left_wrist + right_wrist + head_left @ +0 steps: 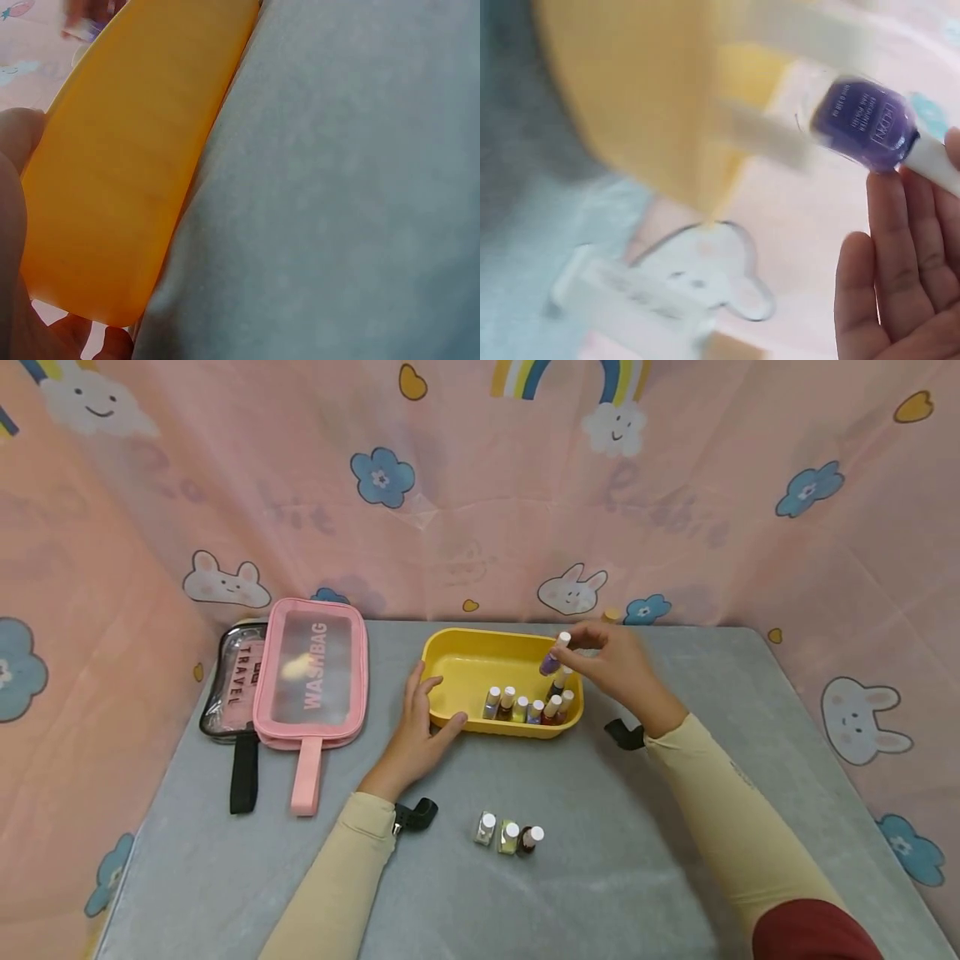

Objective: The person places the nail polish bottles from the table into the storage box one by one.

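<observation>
Here, the purple nail polish bottle (866, 124) is pinched by its cap in the right hand's (618, 664) fingers, body slanting down-left over the yellow tray (468, 668).

A cloth-screened nook, homelike in its décor.
Pink cloth (285, 452) hangs behind the grey table (637, 877) and along both sides, printed with smiling clouds (615, 431), rainbows (517, 381), white rabbits (572, 593), blue flowers (382, 477) and hearts (412, 382), like a nursery's. Nail polish bottles (509, 837) and a pink wash bag (311, 672) on the tabletop are personal toiletries. What lies beyond the cloth is hidden, so whether this is truly a home cannot be told.
</observation>
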`<control>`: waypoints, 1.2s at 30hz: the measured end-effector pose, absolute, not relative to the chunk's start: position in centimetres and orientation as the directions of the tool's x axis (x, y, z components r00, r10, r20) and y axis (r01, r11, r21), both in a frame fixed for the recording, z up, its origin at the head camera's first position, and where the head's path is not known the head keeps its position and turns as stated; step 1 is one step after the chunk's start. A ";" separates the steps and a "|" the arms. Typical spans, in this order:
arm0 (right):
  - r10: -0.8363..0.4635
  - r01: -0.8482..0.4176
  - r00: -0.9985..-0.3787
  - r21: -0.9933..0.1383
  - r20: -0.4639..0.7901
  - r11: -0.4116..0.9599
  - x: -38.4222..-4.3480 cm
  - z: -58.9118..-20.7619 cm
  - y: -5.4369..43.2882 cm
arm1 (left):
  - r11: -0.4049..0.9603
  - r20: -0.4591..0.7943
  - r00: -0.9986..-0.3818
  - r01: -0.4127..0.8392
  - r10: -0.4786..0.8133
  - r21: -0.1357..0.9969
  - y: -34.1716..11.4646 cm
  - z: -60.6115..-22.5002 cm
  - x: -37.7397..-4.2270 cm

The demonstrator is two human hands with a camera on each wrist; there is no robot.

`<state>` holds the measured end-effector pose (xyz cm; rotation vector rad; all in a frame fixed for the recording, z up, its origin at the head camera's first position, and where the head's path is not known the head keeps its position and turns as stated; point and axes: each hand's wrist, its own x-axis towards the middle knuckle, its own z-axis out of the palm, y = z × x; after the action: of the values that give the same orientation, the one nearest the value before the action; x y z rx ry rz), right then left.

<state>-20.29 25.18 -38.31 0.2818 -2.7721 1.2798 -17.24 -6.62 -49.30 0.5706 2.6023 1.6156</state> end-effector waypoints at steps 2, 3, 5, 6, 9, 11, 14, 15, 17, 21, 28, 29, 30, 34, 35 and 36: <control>-0.169 -0.195 -0.979 -0.739 0.111 0.645 -21.2 -39.1 25.6 | 0.392 0.168 -0.932 0.292 0.321 0.873 -6.6 -49.2 -17.2; -0.182 -0.194 -0.979 -0.730 0.096 0.656 -21.5 -39.4 25.7 | 0.390 0.167 -0.932 0.291 0.321 0.874 -6.6 -49.2 -17.2; -0.215 -0.202 -0.974 -0.710 0.074 0.674 -21.9 -40.0 26.0 | 0.390 0.167 -0.932 0.291 0.321 0.874 -6.5 -49.2 -17.2; -0.227 -0.202 -0.972 -0.699 0.057 0.686 -22.1 -40.3 26.1 | 0.390 0.167 -0.932 0.291 0.321 0.874 -6.5 -49.2 -17.2; -0.273 -0.207 -0.962 -0.653 0.000 0.728 -22.3 -40.9 26.2 | 0.394 0.166 -0.933 0.291 0.320 0.872 -6.5 -49.3 -17.3; -0.298 -0.213 -0.954 -0.624 -0.033 0.752 -22.4 -41.1 26.2 | 0.395 0.168 -0.932 0.293 0.321 0.871 -6.5 -49.3 -17.3; -0.314 -0.223 -0.948 -0.594 -0.052 0.773 -22.5 -41.4 26.1 | 0.395 0.170 -0.933 0.293 0.319 0.871 -6.5 -49.3 -17.3; -0.315 -0.222 -0.948 -0.592 -0.056 0.775 -22.5 -41.5 26.1 | 0.395 0.170 -0.933 0.293 0.318 0.871 -6.5 -49.3 -17.2; -0.318 -0.222 -0.946 -0.596 -0.059 0.771 -22.5 -41.5 26.1 | 0.395 0.169 -0.934 0.292 0.316 0.871 -6.5 -49.3 -17.2; -0.339 -0.254 -0.941 -0.612 -0.024 0.749 -21.9 -40.8 26.4 | 0.397 0.166 -0.935 0.287 0.313 0.872 -6.5 -49.5 -17.2; -0.239 -0.347 -0.938 -0.655 0.253 0.671 -15.8 -38.8 26.2 | 0.385 0.167 -0.934 0.288 0.317 0.877 -6.5 -49.6 -17.2; -0.267 -0.386 -0.922 -0.651 0.279 0.654 -14.7 -38.8 25.9 | 0.388 0.168 -0.934 0.288 0.316 0.876 -6.5 -49.6 -17.2; -0.304 -0.424 -0.905 -0.643 0.296 0.637 -13.6 -39.0 25.6 | 0.390 0.170 -0.934 0.290 0.314 0.874 -6.5 -49.6 -17.2; -0.443 -0.527 -0.841 -0.652 0.310 0.545 -9.6 -40.7 24.5 | 0.392 0.177 -0.934 0.295 0.310 0.871 -6.6 -49.5 -17.2; -0.463 -0.536 -0.831 -0.666 0.309 0.519 -8.8 -41.1 24.2 | 0.393 0.180 -0.933 0.298 0.311 0.870 -6.6 -49.5 -17.2; -0.476 -0.542 -0.823 -0.676 0.309 0.499 -8.1 -41.6 24.0 | 0.392 0.182 -0.933 0.300 0.311 0.869 -6.6 -49.5 -17.2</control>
<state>-8.08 24.04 -41.65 0.9011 -2.6486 1.2391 -17.24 -6.61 -49.49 0.5739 2.6126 1.6275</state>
